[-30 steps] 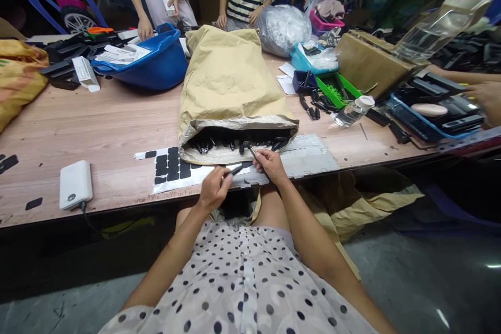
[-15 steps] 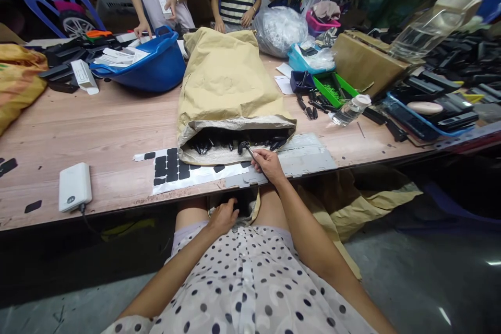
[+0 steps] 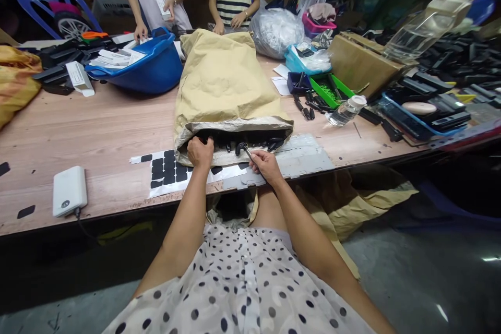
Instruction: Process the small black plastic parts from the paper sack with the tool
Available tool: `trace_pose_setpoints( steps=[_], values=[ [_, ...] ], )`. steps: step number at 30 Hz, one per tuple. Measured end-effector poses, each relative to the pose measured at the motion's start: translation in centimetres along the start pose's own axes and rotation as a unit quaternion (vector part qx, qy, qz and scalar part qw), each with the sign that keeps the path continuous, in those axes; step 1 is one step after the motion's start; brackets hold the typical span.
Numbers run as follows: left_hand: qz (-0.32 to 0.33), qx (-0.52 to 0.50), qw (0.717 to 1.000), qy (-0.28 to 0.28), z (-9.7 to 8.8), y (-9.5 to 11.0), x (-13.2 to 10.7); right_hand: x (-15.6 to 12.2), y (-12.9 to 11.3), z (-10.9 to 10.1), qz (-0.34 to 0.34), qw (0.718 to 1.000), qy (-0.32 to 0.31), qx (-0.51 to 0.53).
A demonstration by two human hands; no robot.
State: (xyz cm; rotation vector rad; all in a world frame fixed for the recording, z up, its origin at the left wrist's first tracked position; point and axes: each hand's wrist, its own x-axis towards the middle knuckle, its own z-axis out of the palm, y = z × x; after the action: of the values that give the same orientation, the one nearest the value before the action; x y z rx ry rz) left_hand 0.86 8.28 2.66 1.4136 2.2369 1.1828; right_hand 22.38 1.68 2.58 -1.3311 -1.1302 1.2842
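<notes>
A large tan paper sack (image 3: 225,78) lies on the table with its mouth towards me. Small black parts (image 3: 274,143) lie inside the opening. My left hand (image 3: 201,152) reaches into the left side of the mouth, fingers curled; what they hold, if anything, is hidden. In my right hand (image 3: 266,165), at the sack's lower lip, is a slim metal tool (image 3: 248,153), pinched between thumb and fingers. Its far end meets a black part (image 3: 240,147). Below the table edge, a second open sack (image 3: 235,206) sits at my lap.
A sheet of black stickers (image 3: 166,169) lies under the sack's left front corner. A white power bank (image 3: 70,190) with a cable is at left. Behind stand a blue basin (image 3: 136,73), a green tray (image 3: 331,90) and a water bottle (image 3: 347,110). Two people stand across the table.
My left hand has risen from the lap sack into the left side of the big sack's mouth. My right hand stays put with the metal tool. The view has shifted slightly.
</notes>
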Motion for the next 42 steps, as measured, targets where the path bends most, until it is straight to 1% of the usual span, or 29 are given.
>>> trace_pose_setpoints(
  steps=[2, 4, 6, 7, 9, 11, 12, 14, 19, 23, 26, 30, 35, 38, 42],
  values=[
    [-0.007, 0.018, 1.0, -0.008, 0.1, -0.3, 0.3, 0.0, 0.0, 0.1, -0.001, 1.0, 0.001, 0.0],
    [0.0, 0.035, 0.999, -0.012, -0.6, -0.6, -0.5, 0.0, -0.1, 0.2, -0.003, 1.0, 0.002, 0.002],
    [0.03, 0.044, 0.998, -0.017, -1.7, -0.8, -1.9, -0.1, -0.2, 0.2, -0.003, 1.0, 0.003, 0.005],
    [0.057, 0.045, 0.997, -0.028, -2.3, -1.0, -2.8, -0.1, -0.2, 0.2, -0.003, 1.0, 0.003, 0.005],
    [0.122, 0.045, 0.989, -0.073, -3.1, -1.2, -4.5, -0.2, -0.2, 0.2, -0.003, 1.0, 0.003, 0.003],
    [0.174, 0.05, 0.975, -0.126, -3.3, -1.4, -5.9, -0.3, -0.1, 0.1, -0.002, 1.0, 0.005, -0.001],
    [0.189, 0.056, 0.969, -0.145, -3.3, -1.5, -6.3, -0.3, -0.1, 0.1, 0.0, 1.0, 0.006, -0.003],
    [0.2, 0.068, 0.963, -0.167, -2.9, -1.8, -6.7, -0.3, 0.1, 0.0, 0.002, 1.0, 0.009, -0.008],
    [0.185, 0.054, 0.963, -0.187, -2.2, -2.5, -6.1, -0.3, 0.7, 0.1, -0.013, 0.999, 0.02, -0.038],
    [0.174, 0.043, 0.963, -0.202, -2.3, -2.6, -6.0, -0.9, 1.0, 0.6, -0.064, 0.991, 0.062, -0.104],
    [0.165, 0.04, 0.964, -0.205, -2.3, -2.5, -6.1, -1.7, 1.0, 1.2, -0.128, 0.972, 0.094, -0.174],
    [0.149, 0.032, 0.967, -0.205, -2.2, -2.2, -6.0, -2.6, 0.7, 1.7, -0.204, 0.937, 0.114, -0.26],
    [0.129, 0.014, 0.969, -0.211, -2.3, -2.0, -6.0, -2.9, -0.5, 2.0, -0.273, 0.901, 0.132, -0.31],
    [0.119, 0.003, 0.97, -0.211, -2.3, -1.9, -6.0, -3.0, -0.6, 2.4, -0.296, 0.888, 0.125, -0.33],
    [0.104, 0.001, 0.971, -0.214, -2.4, -1.7, -6.1, -3.0, 0.2, 2.8, -0.277, 0.879, 0.106, -0.373]
  ],
)
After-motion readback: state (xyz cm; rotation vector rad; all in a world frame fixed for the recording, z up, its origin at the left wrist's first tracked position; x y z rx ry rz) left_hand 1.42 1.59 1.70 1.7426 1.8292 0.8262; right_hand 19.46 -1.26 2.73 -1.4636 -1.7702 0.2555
